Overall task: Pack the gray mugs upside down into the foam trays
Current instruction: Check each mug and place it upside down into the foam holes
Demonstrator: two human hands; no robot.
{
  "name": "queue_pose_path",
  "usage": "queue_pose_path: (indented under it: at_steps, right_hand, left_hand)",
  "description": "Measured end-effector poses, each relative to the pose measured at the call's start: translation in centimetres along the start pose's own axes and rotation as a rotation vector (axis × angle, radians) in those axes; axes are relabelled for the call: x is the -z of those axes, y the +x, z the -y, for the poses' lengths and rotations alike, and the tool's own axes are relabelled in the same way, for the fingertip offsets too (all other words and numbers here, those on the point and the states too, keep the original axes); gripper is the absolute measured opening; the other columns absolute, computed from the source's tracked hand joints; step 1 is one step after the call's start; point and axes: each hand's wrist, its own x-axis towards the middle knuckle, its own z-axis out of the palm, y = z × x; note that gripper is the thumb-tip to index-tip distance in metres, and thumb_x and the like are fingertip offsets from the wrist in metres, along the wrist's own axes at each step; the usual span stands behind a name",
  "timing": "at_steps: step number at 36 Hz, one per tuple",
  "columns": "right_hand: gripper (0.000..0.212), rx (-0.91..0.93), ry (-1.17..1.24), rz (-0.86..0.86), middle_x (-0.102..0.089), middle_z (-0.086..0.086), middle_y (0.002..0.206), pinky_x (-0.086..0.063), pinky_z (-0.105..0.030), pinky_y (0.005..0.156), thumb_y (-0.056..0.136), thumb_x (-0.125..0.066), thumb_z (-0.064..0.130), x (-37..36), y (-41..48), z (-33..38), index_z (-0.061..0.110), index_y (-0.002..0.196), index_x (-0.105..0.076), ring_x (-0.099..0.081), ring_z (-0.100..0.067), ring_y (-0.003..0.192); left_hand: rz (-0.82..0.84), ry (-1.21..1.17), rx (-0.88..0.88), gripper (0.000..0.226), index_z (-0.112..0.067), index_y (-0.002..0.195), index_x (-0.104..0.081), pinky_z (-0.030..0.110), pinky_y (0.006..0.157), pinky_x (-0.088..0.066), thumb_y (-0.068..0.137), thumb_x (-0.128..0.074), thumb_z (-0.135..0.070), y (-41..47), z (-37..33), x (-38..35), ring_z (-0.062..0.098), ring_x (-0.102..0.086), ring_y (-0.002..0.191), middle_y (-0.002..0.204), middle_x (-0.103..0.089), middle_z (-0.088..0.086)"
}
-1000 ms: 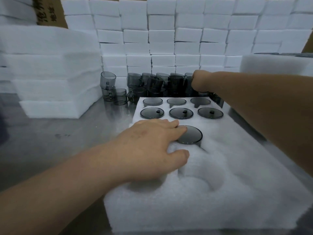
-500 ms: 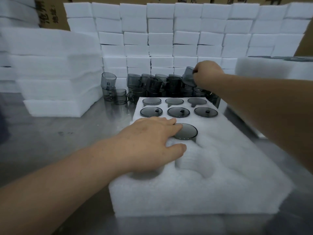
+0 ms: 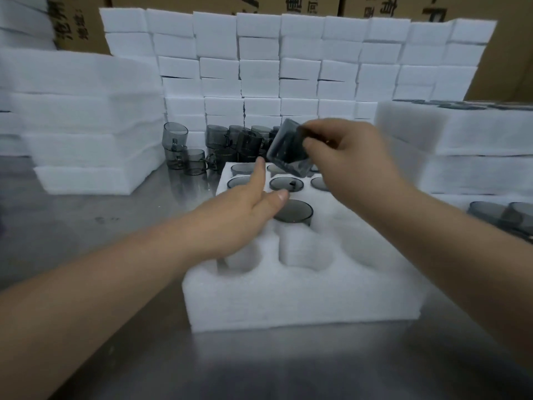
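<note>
Right hand (image 3: 349,151): thumb and fingers pinch a gray mug (image 3: 290,153), which is tilted in the air above the far rows of the foam tray (image 3: 302,301); the mug is blurred, so I cannot tell where its handle is.
Left hand (image 3: 245,209): fingers straight and holding nothing, over the left part of the tray; the forefinger tip is near the held mug (touching or not, I cannot tell).
Hands together: close to each other, not joined.
Packed mugs: one (image 3: 292,213) sits bottom up in the middle pocket of the third row, just beside the left thumb; more bottoms show in the two far rows, partly hidden behind both hands.
Near pockets: bare foam.
Loose mugs (image 3: 227,142): a crowded group on the metal table (image 3: 86,232) behind the tray, some stacked.
Writing: dark Chinese characters on the cardboard boxes (image 3: 311,4) at the top, cut by the frame edge; I cannot read them with certainty.
Background: a wall of white foam blocks (image 3: 288,67) hides the lower part of the boxes.
Right edge: two more mugs (image 3: 501,216), cut off and blurred.
</note>
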Motion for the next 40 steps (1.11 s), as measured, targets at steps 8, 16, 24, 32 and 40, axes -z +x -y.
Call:
queue_pose_path:
  at_steps: [8, 16, 24, 32, 40]
  right_hand:
    - [0.027, -0.008, 0.026, 0.047, -0.065, 0.015, 0.097, -0.047, -0.028, 0.092, 0.086, -0.058, 0.015, -0.7, -2.2, -0.6, 0.022, 0.108, -0.070, -0.060, -0.003, 0.097]
    - [0.026, 0.175, -0.039, 0.022, -0.054, 0.031, 0.071, -0.047, -0.020, 0.073, 0.079, -0.061, 0.024, -1.1, -3.0, -0.7, 0.025, 0.102, -0.072, -0.055, 0.003, 0.077]
    - [0.031, 0.147, 0.068, -0.002, -0.059, 0.029, 0.080, -0.046, -0.012, 0.074, 0.077, -0.055, 0.026, -1.1, -3.3, -0.4, 0.026, 0.103, -0.071, -0.056, 0.006, 0.077]
    - [0.042, -0.049, 0.194, -0.069, -0.052, 0.018, 0.097, -0.042, -0.023, 0.077, 0.073, -0.040, 0.023, -0.9, -2.5, -0.9, 0.028, 0.114, -0.050, -0.052, -0.002, 0.087]
    - [0.045, -0.177, 0.301, 0.118, -0.061, 0.015, 0.104, -0.045, -0.029, 0.086, 0.076, -0.042, 0.036, -1.2, -2.3, -1.5, 0.033, 0.121, -0.049, -0.057, -0.001, 0.095]
  left_hand:
    - [-0.136, -0.092, 0.003, 0.097, -0.030, 0.148, 0.009, 0.003, 0.066, -0.037, 0.070, -0.030, -0.072, 0.0, -0.3, 0.2, -0.009, -0.054, 0.080, 0.089, -0.062, -0.019]
    - [-0.115, -0.192, -0.070, 0.050, -0.057, 0.103, -0.038, 0.039, 0.093, -0.048, 0.057, -0.050, -0.073, 0.3, 0.3, -0.3, -0.001, -0.059, 0.104, 0.108, -0.062, -0.021]
    - [-0.178, -0.205, -0.038, 0.053, -0.053, 0.098, -0.041, 0.035, 0.088, -0.050, 0.053, -0.054, -0.076, 0.6, 0.7, -0.5, -0.004, -0.059, 0.099, 0.099, -0.063, -0.026]
    - [-0.196, -0.146, -0.038, 0.062, -0.044, 0.113, -0.032, 0.003, 0.070, -0.036, 0.060, -0.032, -0.075, 0.1, 0.2, -0.1, -0.011, -0.050, 0.092, 0.103, -0.055, -0.026]
    - [-0.186, -0.228, -0.044, 0.071, -0.033, 0.123, -0.039, 0.016, 0.093, -0.041, 0.073, -0.022, -0.079, 0.0, 0.1, -0.1, 0.000, -0.055, 0.103, 0.112, -0.058, -0.013]
